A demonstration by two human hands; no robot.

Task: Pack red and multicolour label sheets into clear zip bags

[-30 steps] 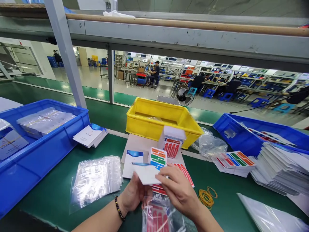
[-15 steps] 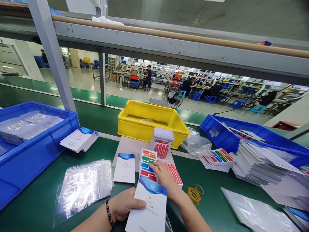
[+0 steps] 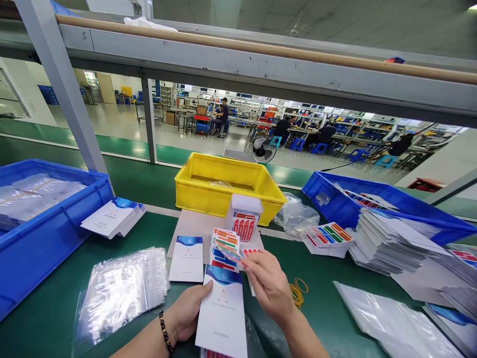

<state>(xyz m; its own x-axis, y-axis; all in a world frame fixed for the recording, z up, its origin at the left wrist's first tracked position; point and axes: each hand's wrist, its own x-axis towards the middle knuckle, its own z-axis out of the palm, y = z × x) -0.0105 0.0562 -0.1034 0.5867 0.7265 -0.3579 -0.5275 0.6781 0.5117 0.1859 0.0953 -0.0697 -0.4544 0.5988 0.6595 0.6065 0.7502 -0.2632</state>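
Note:
My left hand (image 3: 186, 311) grips a white instruction booklet (image 3: 222, 318) with a blue wave at its top, thumb on the cover. A red-patterned edge of something shows beneath the booklet's lower end. In a pinch, my right hand (image 3: 271, 284) holds a thin sticker sheet (image 3: 230, 253), tilted and blurred, above a stack of coloured sticker sheets (image 3: 223, 233). Red-and-white sheets (image 3: 250, 252) lie partly hidden behind the right fingers. Left of the stack sits another pile of booklets (image 3: 186, 261). A tall block of cards with red labels (image 3: 245, 226) stands behind.
Clear plastic bags (image 3: 124, 288) lie at left, near a blue bin (image 3: 48, 248) and fanned booklets (image 3: 110, 219). A yellow bin (image 3: 227, 196) stands behind. To the right are rubber bands (image 3: 297, 293), sticker sheets (image 3: 330, 238), a paper stack (image 3: 391, 248) and another blue bin (image 3: 372, 194).
My right hand has lifted a sticker sheet off the stack and moved slightly right and towards me. My left hand still holds the booklet, now more upright in view.

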